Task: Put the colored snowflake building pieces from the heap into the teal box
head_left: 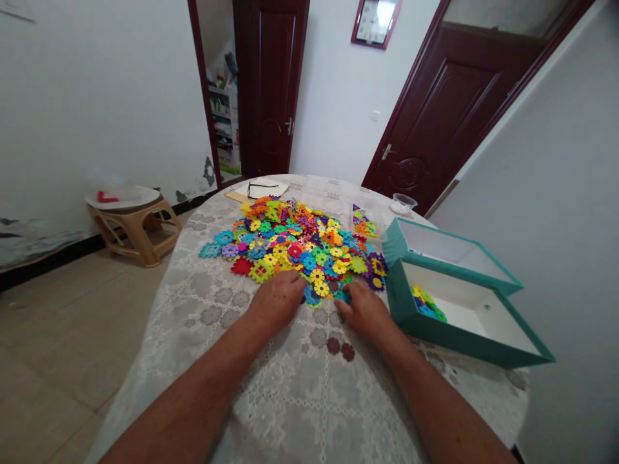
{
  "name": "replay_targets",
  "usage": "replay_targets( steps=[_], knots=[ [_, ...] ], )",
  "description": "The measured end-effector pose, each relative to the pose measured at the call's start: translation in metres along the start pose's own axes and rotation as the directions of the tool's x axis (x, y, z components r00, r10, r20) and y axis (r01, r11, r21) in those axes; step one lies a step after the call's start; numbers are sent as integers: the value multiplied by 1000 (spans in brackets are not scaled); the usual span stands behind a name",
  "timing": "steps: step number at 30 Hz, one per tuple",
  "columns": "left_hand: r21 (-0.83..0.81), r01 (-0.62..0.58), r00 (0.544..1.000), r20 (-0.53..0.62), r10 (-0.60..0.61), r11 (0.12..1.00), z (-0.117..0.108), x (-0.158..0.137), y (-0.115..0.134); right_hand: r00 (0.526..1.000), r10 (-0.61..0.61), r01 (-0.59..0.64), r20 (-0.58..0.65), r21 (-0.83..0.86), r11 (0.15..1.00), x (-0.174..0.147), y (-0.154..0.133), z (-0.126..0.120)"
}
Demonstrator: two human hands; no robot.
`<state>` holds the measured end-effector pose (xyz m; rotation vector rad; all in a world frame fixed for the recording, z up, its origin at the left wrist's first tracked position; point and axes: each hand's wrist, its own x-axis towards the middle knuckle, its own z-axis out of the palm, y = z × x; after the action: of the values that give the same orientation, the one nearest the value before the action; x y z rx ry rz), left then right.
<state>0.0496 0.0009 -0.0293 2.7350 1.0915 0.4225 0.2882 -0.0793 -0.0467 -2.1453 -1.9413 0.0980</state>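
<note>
While resting left hand (280,296) and right hand (365,308) at near edge of pieces (307,260) heaped just beyond, had both half-curled; couldn't tell if pinching any. Saw box (449,336) right of right hand.

Readable text: none | wall clock (376,22) at 1 o'clock: dial numerals too small and glared to read

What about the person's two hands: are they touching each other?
Apart: the head view shows a plain gap between the left hand and the right hand, with yellow flower-shaped pieces visible between them.
</note>
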Motion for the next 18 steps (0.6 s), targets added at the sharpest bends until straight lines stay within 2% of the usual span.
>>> replay_targets(
  steps=[3, 8, 13, 18],
  knots=[
    [-19, -72, 997, 23, 72, 997, 10, -1, 9, 999, -6, 1, 51, 90, 996, 3, 6, -2],
    [-5, -109, 991, 78, 109, 994, 24, 6, 16, 996, -18, -3, 92, 227, 974, 0, 6, -9],
    [2, -150, 985, 86, 149, 989, 25, 9, 19, 992, -86, 35, 94, 449, 893, -9, -5, -12],
    [-4, -226, 970, 92, 225, 974, 23, 2, 20, 988, -117, 42, 103, 547, 836, -10, -10, -7]
  ],
)
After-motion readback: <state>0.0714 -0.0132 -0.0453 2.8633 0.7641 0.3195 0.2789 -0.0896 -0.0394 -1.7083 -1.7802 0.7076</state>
